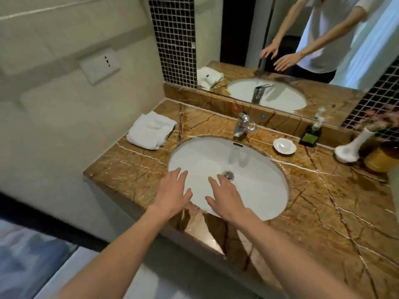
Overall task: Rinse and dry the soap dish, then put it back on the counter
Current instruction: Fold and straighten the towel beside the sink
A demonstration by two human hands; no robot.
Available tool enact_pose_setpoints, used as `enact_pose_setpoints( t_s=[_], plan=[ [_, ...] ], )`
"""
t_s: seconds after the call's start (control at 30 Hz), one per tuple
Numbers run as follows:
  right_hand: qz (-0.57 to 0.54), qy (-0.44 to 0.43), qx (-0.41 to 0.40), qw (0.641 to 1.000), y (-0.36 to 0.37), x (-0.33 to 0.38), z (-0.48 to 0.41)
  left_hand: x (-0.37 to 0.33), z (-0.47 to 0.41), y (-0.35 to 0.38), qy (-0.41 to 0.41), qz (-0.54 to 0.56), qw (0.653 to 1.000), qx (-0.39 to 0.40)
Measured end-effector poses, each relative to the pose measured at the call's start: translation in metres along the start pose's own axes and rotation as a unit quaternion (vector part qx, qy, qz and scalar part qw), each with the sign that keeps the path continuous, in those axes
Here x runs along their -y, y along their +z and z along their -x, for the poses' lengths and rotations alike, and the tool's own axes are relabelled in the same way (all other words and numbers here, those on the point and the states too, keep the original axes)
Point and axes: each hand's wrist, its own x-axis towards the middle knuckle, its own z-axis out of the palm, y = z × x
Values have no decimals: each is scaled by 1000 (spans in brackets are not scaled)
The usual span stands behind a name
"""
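A small white soap dish [284, 146] with a scalloped rim sits on the brown marble counter [336, 197], right of the chrome faucet [243, 125]. The white oval sink [259, 190] lies in the middle of the counter. My left hand [172, 190] hovers over the sink's near left rim, palm down, fingers spread, holding nothing. My right hand [224, 196] hovers over the basin near the drain [229, 175], also spread and empty. Both hands are well short of the dish. A folded white towel [150, 130] rests at the counter's far left.
A green soap dispenser [311, 135], a white vase with pink flowers [350, 148] and an amber jar [381, 158] stand at the back right. A mirror [291, 39] above the backsplash reflects a person's arms. A tiled wall closes the left side.
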Motion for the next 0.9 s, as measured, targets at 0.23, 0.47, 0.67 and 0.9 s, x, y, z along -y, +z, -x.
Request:
enact_pose_setpoints(
  t_s=[0.23,0.47,0.67,0.9],
  plan=[
    [9,-35,14,999,20,77,-53,82,9,-30,-59,12,998,-34],
    [1,-48,30,998,31,127,-106,133,3,-37,-110,64,991,-45],
    [8,-87,21,996,36,140,-164,168,-37,-37,-132,112,984,-28],
    [12,-114,35,993,34,137,-263,195,-108,-31,-136,100,986,-6]
  ],
)
